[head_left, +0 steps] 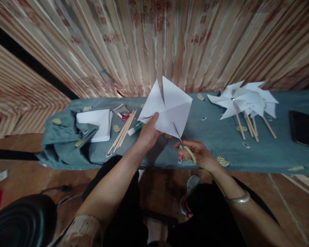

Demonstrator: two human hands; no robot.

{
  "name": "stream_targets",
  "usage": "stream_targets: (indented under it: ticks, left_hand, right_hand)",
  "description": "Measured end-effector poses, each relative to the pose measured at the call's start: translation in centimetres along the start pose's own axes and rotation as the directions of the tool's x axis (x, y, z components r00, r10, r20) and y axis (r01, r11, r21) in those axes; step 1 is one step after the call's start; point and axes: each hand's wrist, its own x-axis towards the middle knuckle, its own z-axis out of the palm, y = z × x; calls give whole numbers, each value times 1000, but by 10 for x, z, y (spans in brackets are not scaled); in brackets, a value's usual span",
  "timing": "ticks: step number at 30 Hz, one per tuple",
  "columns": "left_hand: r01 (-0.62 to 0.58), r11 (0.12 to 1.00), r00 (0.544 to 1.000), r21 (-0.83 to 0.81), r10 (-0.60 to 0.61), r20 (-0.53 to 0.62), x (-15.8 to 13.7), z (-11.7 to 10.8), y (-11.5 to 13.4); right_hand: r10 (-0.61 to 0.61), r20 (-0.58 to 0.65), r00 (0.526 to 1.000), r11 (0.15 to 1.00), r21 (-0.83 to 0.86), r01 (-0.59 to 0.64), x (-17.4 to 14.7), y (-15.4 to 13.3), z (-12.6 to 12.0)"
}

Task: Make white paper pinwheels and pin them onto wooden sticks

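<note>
A white square sheet of paper [173, 108] is raised over the table, turned corner-up, with slits running from its corners toward the middle. My left hand [149, 132] is closed on its lower left side, thumb on top. In my right hand [195, 152] is a pair of scissors [187, 153] with pale green handles, fingers wrapped round them. Their blades lie at the slit in the sheet's bottom corner. Under the paper's left side, a green and white tube [135, 128] is partly hidden by my left hand.
Left on the green cloth [154, 157] lie stacked white paper [103, 128], several wooden sticks [123, 132] and a small red box of metal pins [123, 112]. Finished paper pinwheels [243, 99] on sticks lie right, beside a black phone [304, 128]. A pleated curtain [154, 41] hangs behind.
</note>
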Motion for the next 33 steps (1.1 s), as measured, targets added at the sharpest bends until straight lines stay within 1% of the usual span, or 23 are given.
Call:
stream_targets:
  ticks: [9,16,25,33]
  left_hand:
    - [0,1000,1000,-7,0,-11,0,2,2]
    - [5,1000,1000,-8,-6,-13,0,1,3]
    - [55,998,998,1,-55,27,-5,2,-2]
    - [55,998,998,0,-55,23,-4,2,-2]
  right_hand:
    - [9,2,1000,999,33,-9,2,-5,3]
    - [23,-38,999,999,44,-21,2,-8,5]
    - [28,-53,998,998,57,-25,1,-5,5]
    - [68,-66,995,995,73,-64,2,-5,6]
